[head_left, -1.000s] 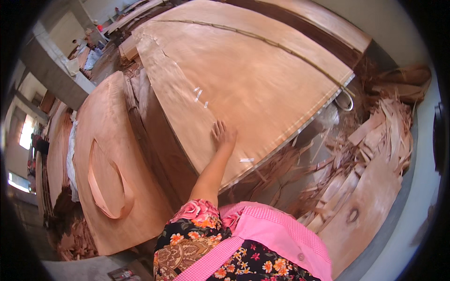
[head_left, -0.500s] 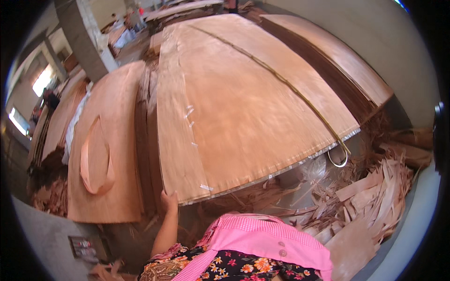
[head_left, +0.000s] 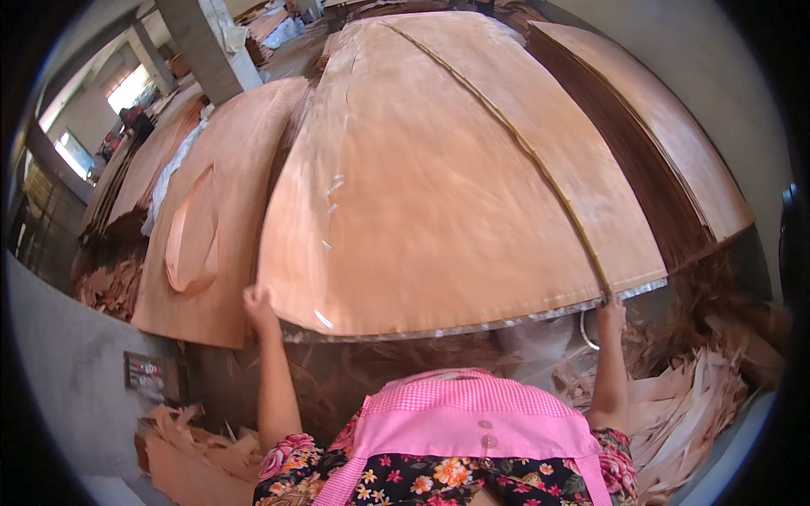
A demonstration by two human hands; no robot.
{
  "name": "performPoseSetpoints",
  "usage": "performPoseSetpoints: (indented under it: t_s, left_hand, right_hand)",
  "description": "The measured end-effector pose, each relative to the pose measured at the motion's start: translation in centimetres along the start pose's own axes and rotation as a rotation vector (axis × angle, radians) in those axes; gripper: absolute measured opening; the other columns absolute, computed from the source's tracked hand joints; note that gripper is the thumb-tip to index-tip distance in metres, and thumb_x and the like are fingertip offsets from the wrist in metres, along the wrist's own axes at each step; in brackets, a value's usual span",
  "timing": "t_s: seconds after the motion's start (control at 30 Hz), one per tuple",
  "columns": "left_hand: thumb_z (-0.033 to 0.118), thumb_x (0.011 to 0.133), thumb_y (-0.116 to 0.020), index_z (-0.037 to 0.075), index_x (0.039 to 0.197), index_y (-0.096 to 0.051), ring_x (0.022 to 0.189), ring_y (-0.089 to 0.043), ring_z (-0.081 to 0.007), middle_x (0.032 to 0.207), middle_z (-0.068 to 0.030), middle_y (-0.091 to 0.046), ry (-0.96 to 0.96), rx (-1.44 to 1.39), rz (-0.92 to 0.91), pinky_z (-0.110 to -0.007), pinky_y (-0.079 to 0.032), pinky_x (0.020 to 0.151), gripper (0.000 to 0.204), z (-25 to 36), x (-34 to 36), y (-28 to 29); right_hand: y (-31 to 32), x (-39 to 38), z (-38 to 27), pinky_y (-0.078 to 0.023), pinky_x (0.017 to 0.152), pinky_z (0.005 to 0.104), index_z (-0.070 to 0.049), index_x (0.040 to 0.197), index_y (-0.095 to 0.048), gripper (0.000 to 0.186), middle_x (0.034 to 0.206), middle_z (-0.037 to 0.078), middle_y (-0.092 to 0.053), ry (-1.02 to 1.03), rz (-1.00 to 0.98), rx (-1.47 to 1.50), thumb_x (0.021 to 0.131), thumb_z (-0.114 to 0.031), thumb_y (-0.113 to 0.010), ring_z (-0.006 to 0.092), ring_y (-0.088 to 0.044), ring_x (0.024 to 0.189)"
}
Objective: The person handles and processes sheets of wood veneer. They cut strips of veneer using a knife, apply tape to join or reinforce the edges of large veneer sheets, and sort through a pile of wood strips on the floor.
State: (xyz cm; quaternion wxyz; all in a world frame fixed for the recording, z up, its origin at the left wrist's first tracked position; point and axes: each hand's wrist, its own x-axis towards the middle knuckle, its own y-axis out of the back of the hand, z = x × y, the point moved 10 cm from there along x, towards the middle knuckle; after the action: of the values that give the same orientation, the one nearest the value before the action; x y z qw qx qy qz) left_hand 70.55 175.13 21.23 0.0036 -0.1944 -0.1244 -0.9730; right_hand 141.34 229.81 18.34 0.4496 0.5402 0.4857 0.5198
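A large wood veneer sheet [head_left: 456, 211] lies before me on top of a stack, with small white tape strips near its left side. My left hand [head_left: 262, 309] is closed on the sheet's near left corner, which is slightly raised and bent. A long thin stick [head_left: 527, 150] runs lengthwise over the right part of the sheet. Around the stick's near end, at the front edge, my right hand [head_left: 612, 314] is closed. Just beside that hand, a white loop [head_left: 585, 332] hangs below the edge.
To the left stands another veneer stack [head_left: 211, 312] with a veneer strip loop [head_left: 174, 253] on top. A further stack [head_left: 666, 126] lies along the right wall. Veneer scraps [head_left: 688, 422] pile up at the right and below the front edge. A concrete pillar [head_left: 198, 51] rises at the back left.
My right hand has come into view and taken hold of the stick's near end. My left hand has moved left and up with the sheet's corner, which now bends upward.
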Motion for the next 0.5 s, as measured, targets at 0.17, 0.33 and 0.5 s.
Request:
performPoseSetpoints:
  t_s: [0.17,0.33,0.5]
  left_hand:
    - [0.004,0.079,-0.057,-0.003,0.112,-0.045,0.093,-0.052,-0.0165,0.105,-0.0095,-0.054,-0.004,-0.309,0.212,-0.030,-0.043,0.080,0.035,11.5,-2.8,0.2]
    - [0.037,0.085,-0.050,0.008,0.115,-0.049,0.098,-0.054,-0.0221,0.109,-0.0041,-0.055,0.798,-0.732,-0.045,-0.038,-0.048,0.076,0.042,6.0,-8.7,-8.1]
    - [0.025,0.086,-0.045,0.001,0.104,-0.054,0.080,-0.057,-0.0257,0.098,-0.0110,-0.058,0.323,-0.679,0.236,-0.035,-0.048,0.072,0.031,8.2,-4.9,-6.7]
  right_hand:
    - [-1.4,5.1,0.4,-0.048,0.065,0.0425,-0.010,0.093,-0.057,0.026,0.083,0.015,-0.060,0.307,-0.101,-0.018,0.071,-0.021,-0.062,0.0332,-0.059,0.077]
    - [-1.9,-0.9,-5.8,-0.046,0.069,0.0429,-0.006,0.084,-0.057,0.016,0.083,0.019,-0.060,0.619,-0.337,0.499,0.070,-0.012,-0.058,0.0352,-0.058,0.080]
    - [-4.5,-11.0,-14.8,-0.045,0.071,0.0403,-0.005,0.092,-0.057,0.028,0.084,0.019,-0.061,0.495,-0.688,0.891,0.070,-0.021,-0.064,0.0346,-0.058,0.080]
